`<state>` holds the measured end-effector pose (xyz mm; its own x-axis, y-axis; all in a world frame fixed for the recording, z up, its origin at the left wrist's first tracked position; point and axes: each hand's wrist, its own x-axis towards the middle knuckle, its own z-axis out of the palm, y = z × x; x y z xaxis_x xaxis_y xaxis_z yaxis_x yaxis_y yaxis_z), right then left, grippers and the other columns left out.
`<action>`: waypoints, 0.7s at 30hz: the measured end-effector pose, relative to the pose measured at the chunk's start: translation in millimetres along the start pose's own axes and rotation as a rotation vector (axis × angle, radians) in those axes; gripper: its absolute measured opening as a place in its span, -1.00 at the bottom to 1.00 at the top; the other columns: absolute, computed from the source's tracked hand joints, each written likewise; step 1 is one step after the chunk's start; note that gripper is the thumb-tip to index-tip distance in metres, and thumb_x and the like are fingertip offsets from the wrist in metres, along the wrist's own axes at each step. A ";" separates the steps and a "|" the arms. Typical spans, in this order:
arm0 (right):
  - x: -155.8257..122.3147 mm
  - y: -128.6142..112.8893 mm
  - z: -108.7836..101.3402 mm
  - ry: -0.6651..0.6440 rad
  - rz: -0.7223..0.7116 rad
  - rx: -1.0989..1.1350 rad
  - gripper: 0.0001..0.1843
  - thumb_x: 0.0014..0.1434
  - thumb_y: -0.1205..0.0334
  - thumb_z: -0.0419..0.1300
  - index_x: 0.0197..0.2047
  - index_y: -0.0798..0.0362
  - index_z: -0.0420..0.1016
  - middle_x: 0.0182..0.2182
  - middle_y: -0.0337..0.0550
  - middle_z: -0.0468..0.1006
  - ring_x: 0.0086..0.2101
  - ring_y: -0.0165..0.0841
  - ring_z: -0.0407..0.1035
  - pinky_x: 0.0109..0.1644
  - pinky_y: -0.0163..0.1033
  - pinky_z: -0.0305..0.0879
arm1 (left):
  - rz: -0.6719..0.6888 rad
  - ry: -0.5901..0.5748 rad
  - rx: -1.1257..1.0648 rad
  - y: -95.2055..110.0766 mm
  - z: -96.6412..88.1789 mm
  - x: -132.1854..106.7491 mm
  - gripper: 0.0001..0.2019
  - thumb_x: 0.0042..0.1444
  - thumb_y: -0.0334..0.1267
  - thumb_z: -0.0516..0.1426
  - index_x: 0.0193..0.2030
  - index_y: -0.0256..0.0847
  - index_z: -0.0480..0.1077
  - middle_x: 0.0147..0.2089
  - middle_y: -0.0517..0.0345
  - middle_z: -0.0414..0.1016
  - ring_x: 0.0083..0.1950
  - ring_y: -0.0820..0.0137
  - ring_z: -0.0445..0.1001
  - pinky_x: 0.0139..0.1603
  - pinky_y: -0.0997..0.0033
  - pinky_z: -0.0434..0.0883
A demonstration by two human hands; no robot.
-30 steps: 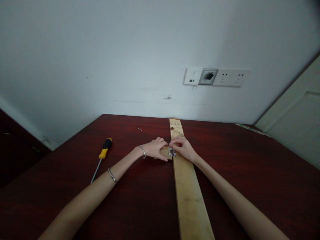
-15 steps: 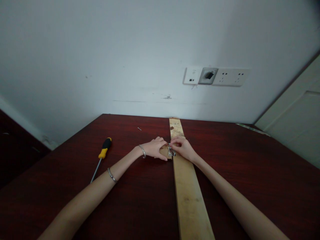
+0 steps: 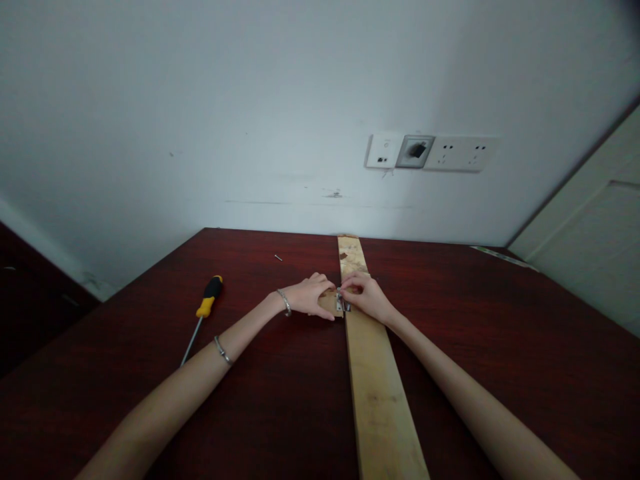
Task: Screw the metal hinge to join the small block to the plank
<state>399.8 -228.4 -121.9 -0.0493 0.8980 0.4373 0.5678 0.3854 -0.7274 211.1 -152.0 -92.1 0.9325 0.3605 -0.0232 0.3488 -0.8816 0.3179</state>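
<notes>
A long pale wooden board point(image 3: 380, 387) lies on the dark red tabletop, running away from me to the wall. Against its left side sits a small piece of wood point(image 3: 329, 305), gripped between the thumb and fingers of my left hand point(image 3: 310, 297). Where the two pieces meet, a small silver metal hinge point(image 3: 340, 303) lies across the joint. My right hand point(image 3: 367, 296) rests on the board with thumb and forefinger pinched together over the hinge; whatever is in that pinch is too small to name.
A screwdriver point(image 3: 209, 297) with a black and yellow handle lies left of my left forearm. One loose screw point(image 3: 278, 257) lies farther back on the tabletop point(image 3: 280, 400). Wall sockets point(image 3: 433, 153) are above the back edge, and a thin patterned strip point(image 3: 505, 258) lies at the back right.
Almost nothing differs. Both hands keep their places at the joint, and the right fingertips have shifted only very slightly over the hinge.
</notes>
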 end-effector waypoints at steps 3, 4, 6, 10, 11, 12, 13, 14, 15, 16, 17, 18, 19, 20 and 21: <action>-0.6 -1.1 -1.4 -0.008 0.002 -0.001 -0.93 -0.01 0.28 0.20 -0.45 0.02 0.53 -0.33 -0.16 0.48 -0.29 -0.35 0.34 -0.26 -0.24 0.23 | -0.005 -0.008 0.001 -0.1 0.0 0.1 -0.35 -0.14 0.12 0.25 0.02 -0.24 0.25 -0.08 0.02 0.25 0.01 0.18 0.20 0.00 0.26 0.26; -0.8 -1.6 -1.9 -0.011 0.003 -0.001 -0.93 -0.02 0.28 0.20 -0.45 0.02 0.53 -0.33 -0.16 0.48 -0.29 -0.35 0.34 -0.25 -0.24 0.24 | -0.006 -0.008 -0.001 -0.3 0.2 0.1 -0.34 -0.14 0.12 0.26 0.02 -0.24 0.25 -0.07 0.02 0.25 0.02 0.18 0.20 0.00 0.26 0.26; -1.1 -2.7 -2.9 -0.016 0.004 -0.002 -0.93 -0.02 0.29 0.20 -0.45 0.01 0.53 -0.34 -0.17 0.48 -0.29 -0.35 0.34 -0.25 -0.24 0.24 | -0.003 -0.004 -0.007 -0.7 0.6 0.3 -0.35 -0.14 0.11 0.26 0.02 -0.23 0.25 -0.07 0.02 0.25 0.02 0.18 0.20 0.00 0.27 0.26; -1.5 -5.0 -3.9 -0.020 0.009 -0.003 -0.90 -0.06 0.32 0.20 -0.43 0.01 0.54 -0.34 -0.18 0.49 -0.28 -0.34 0.33 -0.25 -0.24 0.23 | 0.005 0.001 -0.013 -1.6 1.1 0.6 -0.36 -0.14 0.12 0.25 0.01 -0.21 0.26 -0.08 0.04 0.25 0.01 0.19 0.21 -0.01 0.27 0.26; -1.6 -5.4 -4.0 -0.018 0.012 -0.002 -0.89 -0.06 0.33 0.20 -0.42 0.00 0.55 -0.34 -0.18 0.49 -0.28 -0.34 0.33 -0.25 -0.25 0.23 | 0.006 0.002 -0.014 -1.6 1.1 0.6 -0.36 -0.14 0.12 0.25 0.01 -0.21 0.26 -0.08 0.04 0.25 0.01 0.19 0.21 -0.01 0.27 0.26; -1.6 -5.6 -4.2 -0.017 0.014 0.001 -0.88 -0.07 0.34 0.19 -0.42 0.00 0.55 -0.34 -0.18 0.49 -0.28 -0.33 0.33 -0.25 -0.25 0.23 | 0.006 0.002 -0.015 -1.7 1.0 0.5 -0.36 -0.14 0.12 0.25 0.02 -0.21 0.25 -0.08 0.04 0.25 0.01 0.19 0.20 -0.01 0.26 0.26; -1.6 -5.7 -4.3 -0.015 0.017 0.004 -0.87 -0.07 0.34 0.19 -0.42 0.00 0.55 -0.34 -0.18 0.49 -0.28 -0.33 0.33 -0.25 -0.24 0.24 | 0.006 0.002 -0.016 -1.7 1.0 0.5 -0.36 -0.14 0.12 0.25 0.02 -0.21 0.25 -0.07 0.03 0.25 0.01 0.19 0.20 0.00 0.26 0.26; -1.6 -5.6 -4.5 -0.014 0.020 0.010 -0.86 -0.07 0.35 0.18 -0.42 0.00 0.56 -0.34 -0.18 0.49 -0.28 -0.33 0.34 -0.25 -0.24 0.24 | 0.006 0.002 -0.017 -1.8 1.0 0.4 -0.36 -0.14 0.12 0.25 0.02 -0.21 0.25 -0.07 0.03 0.25 0.01 0.19 0.20 0.00 0.26 0.26; -1.5 -5.4 -4.7 -0.012 0.023 0.017 -0.85 -0.07 0.35 0.18 -0.41 -0.01 0.56 -0.34 -0.18 0.49 -0.28 -0.33 0.34 -0.24 -0.24 0.25 | 0.005 0.001 -0.018 -1.8 1.0 0.3 -0.35 -0.14 0.12 0.25 0.02 -0.22 0.25 -0.07 0.03 0.24 0.01 0.19 0.20 0.00 0.25 0.26; -1.4 -4.9 -4.9 -0.008 0.028 0.025 -0.85 -0.07 0.35 0.17 -0.41 -0.01 0.56 -0.34 -0.18 0.50 -0.28 -0.33 0.35 -0.22 -0.23 0.25 | 0.005 0.002 -0.018 -1.9 1.0 0.2 -0.35 -0.14 0.12 0.25 0.03 -0.22 0.25 -0.07 0.02 0.25 0.01 0.18 0.20 0.01 0.25 0.26; -1.2 -4.2 -5.0 -0.002 0.035 0.034 -0.84 -0.07 0.35 0.16 -0.41 -0.01 0.56 -0.35 -0.18 0.50 -0.29 -0.33 0.35 -0.21 -0.23 0.26 | 0.005 0.001 -0.018 -2.0 1.1 0.2 -0.35 -0.13 0.12 0.25 0.03 -0.23 0.25 -0.07 0.02 0.24 0.01 0.18 0.20 0.01 0.25 0.26; -0.8 -3.3 -5.1 0.006 0.045 0.044 -0.84 -0.06 0.35 0.15 -0.41 0.00 0.56 -0.35 -0.18 0.51 -0.28 -0.33 0.36 -0.19 -0.22 0.27 | 0.003 0.001 -0.019 -2.1 1.1 0.1 -0.34 -0.13 0.12 0.25 0.03 -0.24 0.25 -0.07 0.02 0.24 0.01 0.18 0.20 0.01 0.25 0.26; -0.4 -2.2 -5.2 0.017 0.058 0.056 -0.83 -0.06 0.35 0.14 -0.41 0.01 0.56 -0.36 -0.18 0.52 -0.28 -0.33 0.38 -0.17 -0.21 0.27 | 0.001 0.000 -0.019 -2.3 1.1 0.1 -0.34 -0.13 0.12 0.25 0.04 -0.24 0.25 -0.07 0.01 0.24 0.01 0.18 0.20 0.01 0.25 0.27; 0.1 -0.8 -5.3 0.029 0.074 0.069 -0.83 -0.05 0.34 0.13 -0.41 0.02 0.55 -0.36 -0.18 0.53 -0.29 -0.33 0.39 -0.15 -0.21 0.28 | 0.001 -0.002 -0.018 -2.3 1.1 0.1 -0.34 -0.13 0.13 0.25 0.04 -0.24 0.25 -0.07 0.01 0.24 0.02 0.18 0.20 0.01 0.25 0.27; 0.6 0.8 -5.4 0.044 0.092 0.082 -0.83 -0.05 0.34 0.12 -0.41 0.02 0.55 -0.36 -0.17 0.54 -0.29 -0.33 0.40 -0.14 -0.20 0.29 | 0.001 -0.004 -0.019 -2.4 1.1 0.1 -0.33 -0.13 0.13 0.24 0.04 -0.24 0.25 -0.07 0.01 0.24 0.02 0.18 0.20 0.01 0.26 0.26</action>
<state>404.7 -228.7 -119.4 0.0367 0.9209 0.3881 0.4991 0.3196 -0.8055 210.4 -150.2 -93.9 0.9331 0.3588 -0.0266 0.3464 -0.8761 0.3354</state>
